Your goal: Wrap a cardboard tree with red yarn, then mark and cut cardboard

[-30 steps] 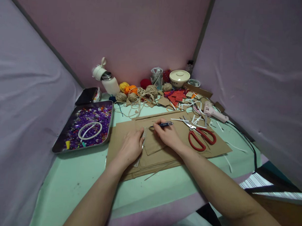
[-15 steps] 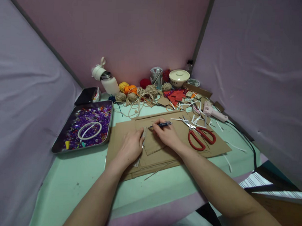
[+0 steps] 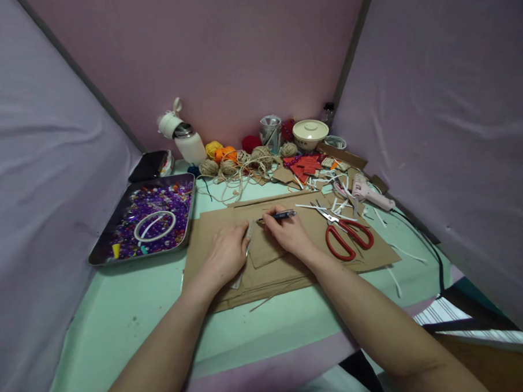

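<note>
My right hand (image 3: pixel 289 233) is closed around a dark pen (image 3: pixel 282 215), its tip down at the cardboard close to the top end of a ruler. My left hand (image 3: pixel 227 249) holds that clear ruler (image 3: pixel 237 280) down on the brown cardboard sheets (image 3: pixel 206 228); much of the ruler is hidden under the hand. A smaller cardboard piece (image 3: pixel 262 255) lies on top, between the ruler and my right hand. To the right of my right hand, scissors with red handles (image 3: pixel 341 251) rest on the cardboard, blades slightly apart.
A metal tray (image 3: pixel 141 260) of purple beads with a white ring (image 3: pixel 174 218) stands at left. Behind are yarn balls (image 3: pixel 228 155), a white jar (image 3: pixel 192 149) and a lidded bowl (image 3: pixel 309 141). At right lie paper strips and a pink glue gun (image 3: pixel 369 195) with its black cord.
</note>
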Demonstrator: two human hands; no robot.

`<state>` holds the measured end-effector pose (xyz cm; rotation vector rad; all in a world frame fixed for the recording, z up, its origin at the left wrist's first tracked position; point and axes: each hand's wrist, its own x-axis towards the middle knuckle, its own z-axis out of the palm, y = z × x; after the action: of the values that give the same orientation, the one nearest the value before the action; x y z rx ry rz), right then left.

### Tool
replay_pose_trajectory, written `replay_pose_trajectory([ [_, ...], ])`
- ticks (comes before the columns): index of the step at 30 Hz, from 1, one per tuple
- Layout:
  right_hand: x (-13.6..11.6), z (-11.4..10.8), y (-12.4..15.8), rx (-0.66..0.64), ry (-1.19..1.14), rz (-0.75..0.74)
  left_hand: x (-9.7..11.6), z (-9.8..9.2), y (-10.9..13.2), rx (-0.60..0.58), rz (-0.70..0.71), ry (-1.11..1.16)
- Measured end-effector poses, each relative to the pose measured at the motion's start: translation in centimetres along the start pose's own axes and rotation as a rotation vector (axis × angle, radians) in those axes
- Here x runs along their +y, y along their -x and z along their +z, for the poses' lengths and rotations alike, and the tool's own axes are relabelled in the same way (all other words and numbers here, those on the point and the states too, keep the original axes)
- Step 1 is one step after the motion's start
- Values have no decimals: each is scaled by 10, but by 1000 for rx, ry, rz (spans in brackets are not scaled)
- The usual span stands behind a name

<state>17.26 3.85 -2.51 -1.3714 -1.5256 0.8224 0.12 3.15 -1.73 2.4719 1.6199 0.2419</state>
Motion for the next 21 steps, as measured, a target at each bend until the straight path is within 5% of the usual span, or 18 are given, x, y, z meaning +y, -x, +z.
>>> replay_pose_trajectory([
  [21, -3, -1, 1, 1, -5, 9, 2, -1, 1, 3, -6, 6],
])
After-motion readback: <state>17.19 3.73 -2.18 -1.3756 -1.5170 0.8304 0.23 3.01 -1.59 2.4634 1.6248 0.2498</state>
